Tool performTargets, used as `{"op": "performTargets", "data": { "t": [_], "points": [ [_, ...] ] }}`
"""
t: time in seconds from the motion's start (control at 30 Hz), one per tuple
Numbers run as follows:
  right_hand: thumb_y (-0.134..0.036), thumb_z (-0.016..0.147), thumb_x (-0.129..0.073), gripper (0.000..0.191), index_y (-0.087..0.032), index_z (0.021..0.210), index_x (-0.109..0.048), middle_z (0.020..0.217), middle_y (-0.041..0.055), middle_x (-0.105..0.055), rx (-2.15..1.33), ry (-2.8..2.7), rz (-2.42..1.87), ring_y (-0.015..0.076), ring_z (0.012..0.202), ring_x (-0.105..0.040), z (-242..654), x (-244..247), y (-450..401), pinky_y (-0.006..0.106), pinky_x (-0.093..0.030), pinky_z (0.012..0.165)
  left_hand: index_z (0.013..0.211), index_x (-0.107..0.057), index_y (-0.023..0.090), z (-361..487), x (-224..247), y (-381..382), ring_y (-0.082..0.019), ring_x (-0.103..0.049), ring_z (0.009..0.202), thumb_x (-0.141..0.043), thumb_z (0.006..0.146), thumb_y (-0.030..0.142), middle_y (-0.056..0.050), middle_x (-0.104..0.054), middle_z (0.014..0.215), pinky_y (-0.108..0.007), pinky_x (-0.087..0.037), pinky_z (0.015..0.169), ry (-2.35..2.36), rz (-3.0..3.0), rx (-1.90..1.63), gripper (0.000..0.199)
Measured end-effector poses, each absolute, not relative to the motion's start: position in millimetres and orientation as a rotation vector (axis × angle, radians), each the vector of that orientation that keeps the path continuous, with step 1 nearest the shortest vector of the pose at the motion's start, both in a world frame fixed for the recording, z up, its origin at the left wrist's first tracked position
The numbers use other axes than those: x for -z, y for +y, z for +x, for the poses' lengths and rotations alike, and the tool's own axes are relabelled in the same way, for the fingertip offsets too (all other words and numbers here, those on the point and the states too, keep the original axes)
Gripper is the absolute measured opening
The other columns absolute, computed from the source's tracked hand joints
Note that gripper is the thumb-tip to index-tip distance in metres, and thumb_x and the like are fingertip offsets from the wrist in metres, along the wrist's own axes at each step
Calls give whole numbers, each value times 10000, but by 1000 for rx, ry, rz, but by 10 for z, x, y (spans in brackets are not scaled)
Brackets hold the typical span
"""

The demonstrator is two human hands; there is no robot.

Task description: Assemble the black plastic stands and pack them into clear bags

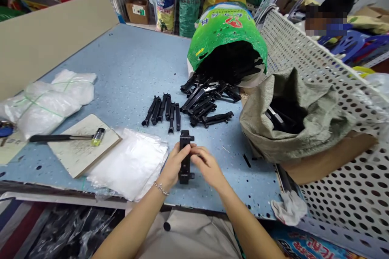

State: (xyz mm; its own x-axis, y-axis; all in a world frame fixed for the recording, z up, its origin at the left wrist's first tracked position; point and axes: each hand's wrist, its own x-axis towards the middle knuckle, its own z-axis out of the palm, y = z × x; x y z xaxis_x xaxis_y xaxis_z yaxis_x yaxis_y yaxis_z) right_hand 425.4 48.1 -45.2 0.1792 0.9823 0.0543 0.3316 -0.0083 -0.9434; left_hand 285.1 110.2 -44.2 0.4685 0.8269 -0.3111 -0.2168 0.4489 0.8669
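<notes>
At the far left of the speckled pale-blue worktable (127, 64) lie bundled clear plastic bags (42, 109) tied with green string (36, 103). Beside them, a pale wooden board (83, 145) carries a black-handled metal tool (65, 138) with a yellow tip, and a flat stack of clear plastic sheets (129, 164) lies just right of it. The left hand (173, 166), wearing a thin beaded bracelet (161, 188), and the right hand (208, 166) clamp from either side an elongated black plastic part (185, 158), held upright near the table's front edge; the right hand's grip seems firm, though its fingers are partly hidden. Beyond sit a row of similar black parts (162, 111) and a loose heap (202, 99) spilling from a green woven sack (227, 36). Further right, a grey-green sack (291, 117) slumps against a white perforated plastic crate panel (343, 178).
</notes>
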Motion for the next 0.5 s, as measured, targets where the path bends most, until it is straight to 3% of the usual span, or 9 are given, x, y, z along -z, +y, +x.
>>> {"op": "performTargets", "data": {
  "t": [0.07, 0.17, 0.33, 0.5],
  "points": [
    [-449, 944, -438, 286, -217, 958, -606, 951, 66, -614, -610, -1401, -1608, 206, 918, -578, 4285, 341, 496, 358, -473, 824, 918, -600, 161, 2797, 345, 1096, -164, -634, 779, -674, 774, 494, -50, -655, 886, -280, -518, 709, 868, 879, -675, 371],
    [-465, 953, -407, 304, -202, 993, -554, 948, 91, -590, -274, -1699, -1616, 222, 894, -540, 4395, 287, 643, 366, -454, 786, 891, -581, 160, 2769, 229, 1038, -116, -582, 562, -658, 765, 540, -10, -621, 742, -237, -480, 531, 848, 839, -523, 407],
    [-446, 995, -271, 376, -216, 804, -499, 697, 33, -532, -154, -1749, -1649, 186, 674, -494, 4452, 340, 885, 316, -399, 649, 862, -573, 166, 2880, 155, 963, -98, -559, 497, -674, 735, 557, 8, -605, 690, -213, -458, 476, 896, 758, -552, 423],
    [-499, 996, -241, 435, -200, 869, -531, 742, 32, -569, -346, -1867, -1575, 172, 691, -513, 4268, 311, 598, 303, -385, 653, 1003, -586, 152, 2831, 123, 1145, -97, -567, 527, -700, 726, 530, 19, -598, 691, -213, -474, 506, 911, 643, -714, 482]
  ]
}}
